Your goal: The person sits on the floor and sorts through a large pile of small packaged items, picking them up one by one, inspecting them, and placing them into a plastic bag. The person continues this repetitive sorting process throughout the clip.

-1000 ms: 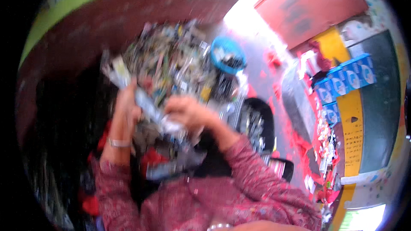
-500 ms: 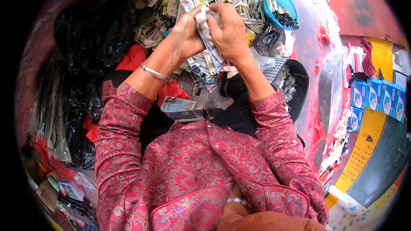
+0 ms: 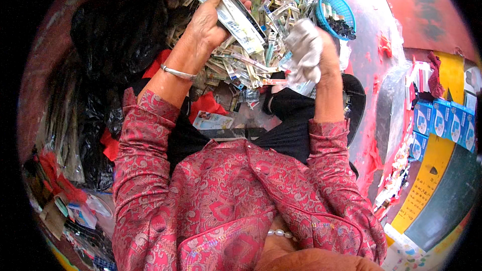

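My left hand [image 3: 207,26] is closed around long, flat packages [image 3: 240,26], gripped tilted above a heap. One is pale with a yellow-green patch near my thumb; another behind it has a dark edge. My fingertips come out on their far side. Off to the right, my right hand [image 3: 329,59] clutches a crumpled whitish cloth [image 3: 303,51], somewhat smeared by motion. Under both hands spreads the heap of small slim packets [image 3: 283,7]. The two hands are well apart, and the cloth touches none of the packages held in the left.
Right of the heap stands a blue plastic basket [image 3: 347,3] with dark and pale small items in it. Black plastic bags [image 3: 115,45] lie at the left. Blue boxes [image 3: 442,118] line the far right. A printed card [image 3: 213,120] lies between my legs.
My hands were together, with the cloth against the packages. Now the right hand has swung away to the right with the cloth, while the left keeps the packages, now tilted more.
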A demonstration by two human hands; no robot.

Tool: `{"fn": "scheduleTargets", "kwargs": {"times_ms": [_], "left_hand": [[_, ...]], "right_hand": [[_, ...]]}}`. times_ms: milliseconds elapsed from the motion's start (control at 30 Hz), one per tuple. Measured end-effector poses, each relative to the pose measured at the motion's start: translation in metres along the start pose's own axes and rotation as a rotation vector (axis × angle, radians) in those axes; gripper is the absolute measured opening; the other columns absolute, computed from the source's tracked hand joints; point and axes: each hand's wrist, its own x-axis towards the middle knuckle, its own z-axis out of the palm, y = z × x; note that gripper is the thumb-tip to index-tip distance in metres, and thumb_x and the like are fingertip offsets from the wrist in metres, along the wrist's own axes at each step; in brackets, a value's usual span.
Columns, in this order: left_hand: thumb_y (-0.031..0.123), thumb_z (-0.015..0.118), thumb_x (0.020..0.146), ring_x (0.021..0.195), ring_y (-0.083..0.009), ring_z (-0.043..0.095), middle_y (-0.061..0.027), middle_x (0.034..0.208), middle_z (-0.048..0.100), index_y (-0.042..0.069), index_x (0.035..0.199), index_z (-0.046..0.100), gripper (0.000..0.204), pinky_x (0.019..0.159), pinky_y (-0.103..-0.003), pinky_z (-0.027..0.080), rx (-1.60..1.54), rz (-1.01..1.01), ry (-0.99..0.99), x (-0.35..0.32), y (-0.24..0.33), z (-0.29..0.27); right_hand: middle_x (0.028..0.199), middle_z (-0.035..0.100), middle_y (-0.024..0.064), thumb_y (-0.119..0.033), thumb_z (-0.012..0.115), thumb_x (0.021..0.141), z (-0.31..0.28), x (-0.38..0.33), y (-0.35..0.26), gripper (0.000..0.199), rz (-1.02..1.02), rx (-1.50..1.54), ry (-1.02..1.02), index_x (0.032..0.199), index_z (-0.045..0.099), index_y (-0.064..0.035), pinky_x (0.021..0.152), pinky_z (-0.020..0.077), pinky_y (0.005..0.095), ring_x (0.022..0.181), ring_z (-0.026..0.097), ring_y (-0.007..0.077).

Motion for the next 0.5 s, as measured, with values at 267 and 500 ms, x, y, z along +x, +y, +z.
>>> {"fn": "scheduleTargets", "kwargs": {"times_ms": [267, 500], "left_hand": [[0.019, 0.063, 0.075, 0.069, -0.0183, 0.057, -0.0057, 0.07, 0.057, 0.001, 0.087, 0.053, 0.024, 0.069, -0.033, 0.049, 0.036, -0.09, -0.353, 0.004, -0.008, -0.005], [0.017, 0.052, 0.075, 0.073, -0.0194, 0.054, -0.0065, 0.066, 0.049, 0.005, 0.069, 0.047, 0.014, 0.083, -0.036, 0.045, 0.038, -0.198, -0.528, -0.005, -0.026, -0.001]], "right_hand": [[0.077, 0.058, 0.0059, -0.045, 0.048, 0.082, 0.058, -0.026, 0.016, 0.044, 0.444, 0.15, -0.419, 0.095, 0.053, -0.0042, 0.053, 0.0459, 0.0242, 0.059, 0.055, 0.0122], [0.08, 0.059, 0.0082, -0.036, 0.054, 0.08, 0.064, -0.025, 0.034, 0.038, 0.586, 0.269, -0.49, 0.095, 0.053, -0.0018, 0.057, 0.048, 0.0289, 0.064, 0.058, 0.0158]]}}
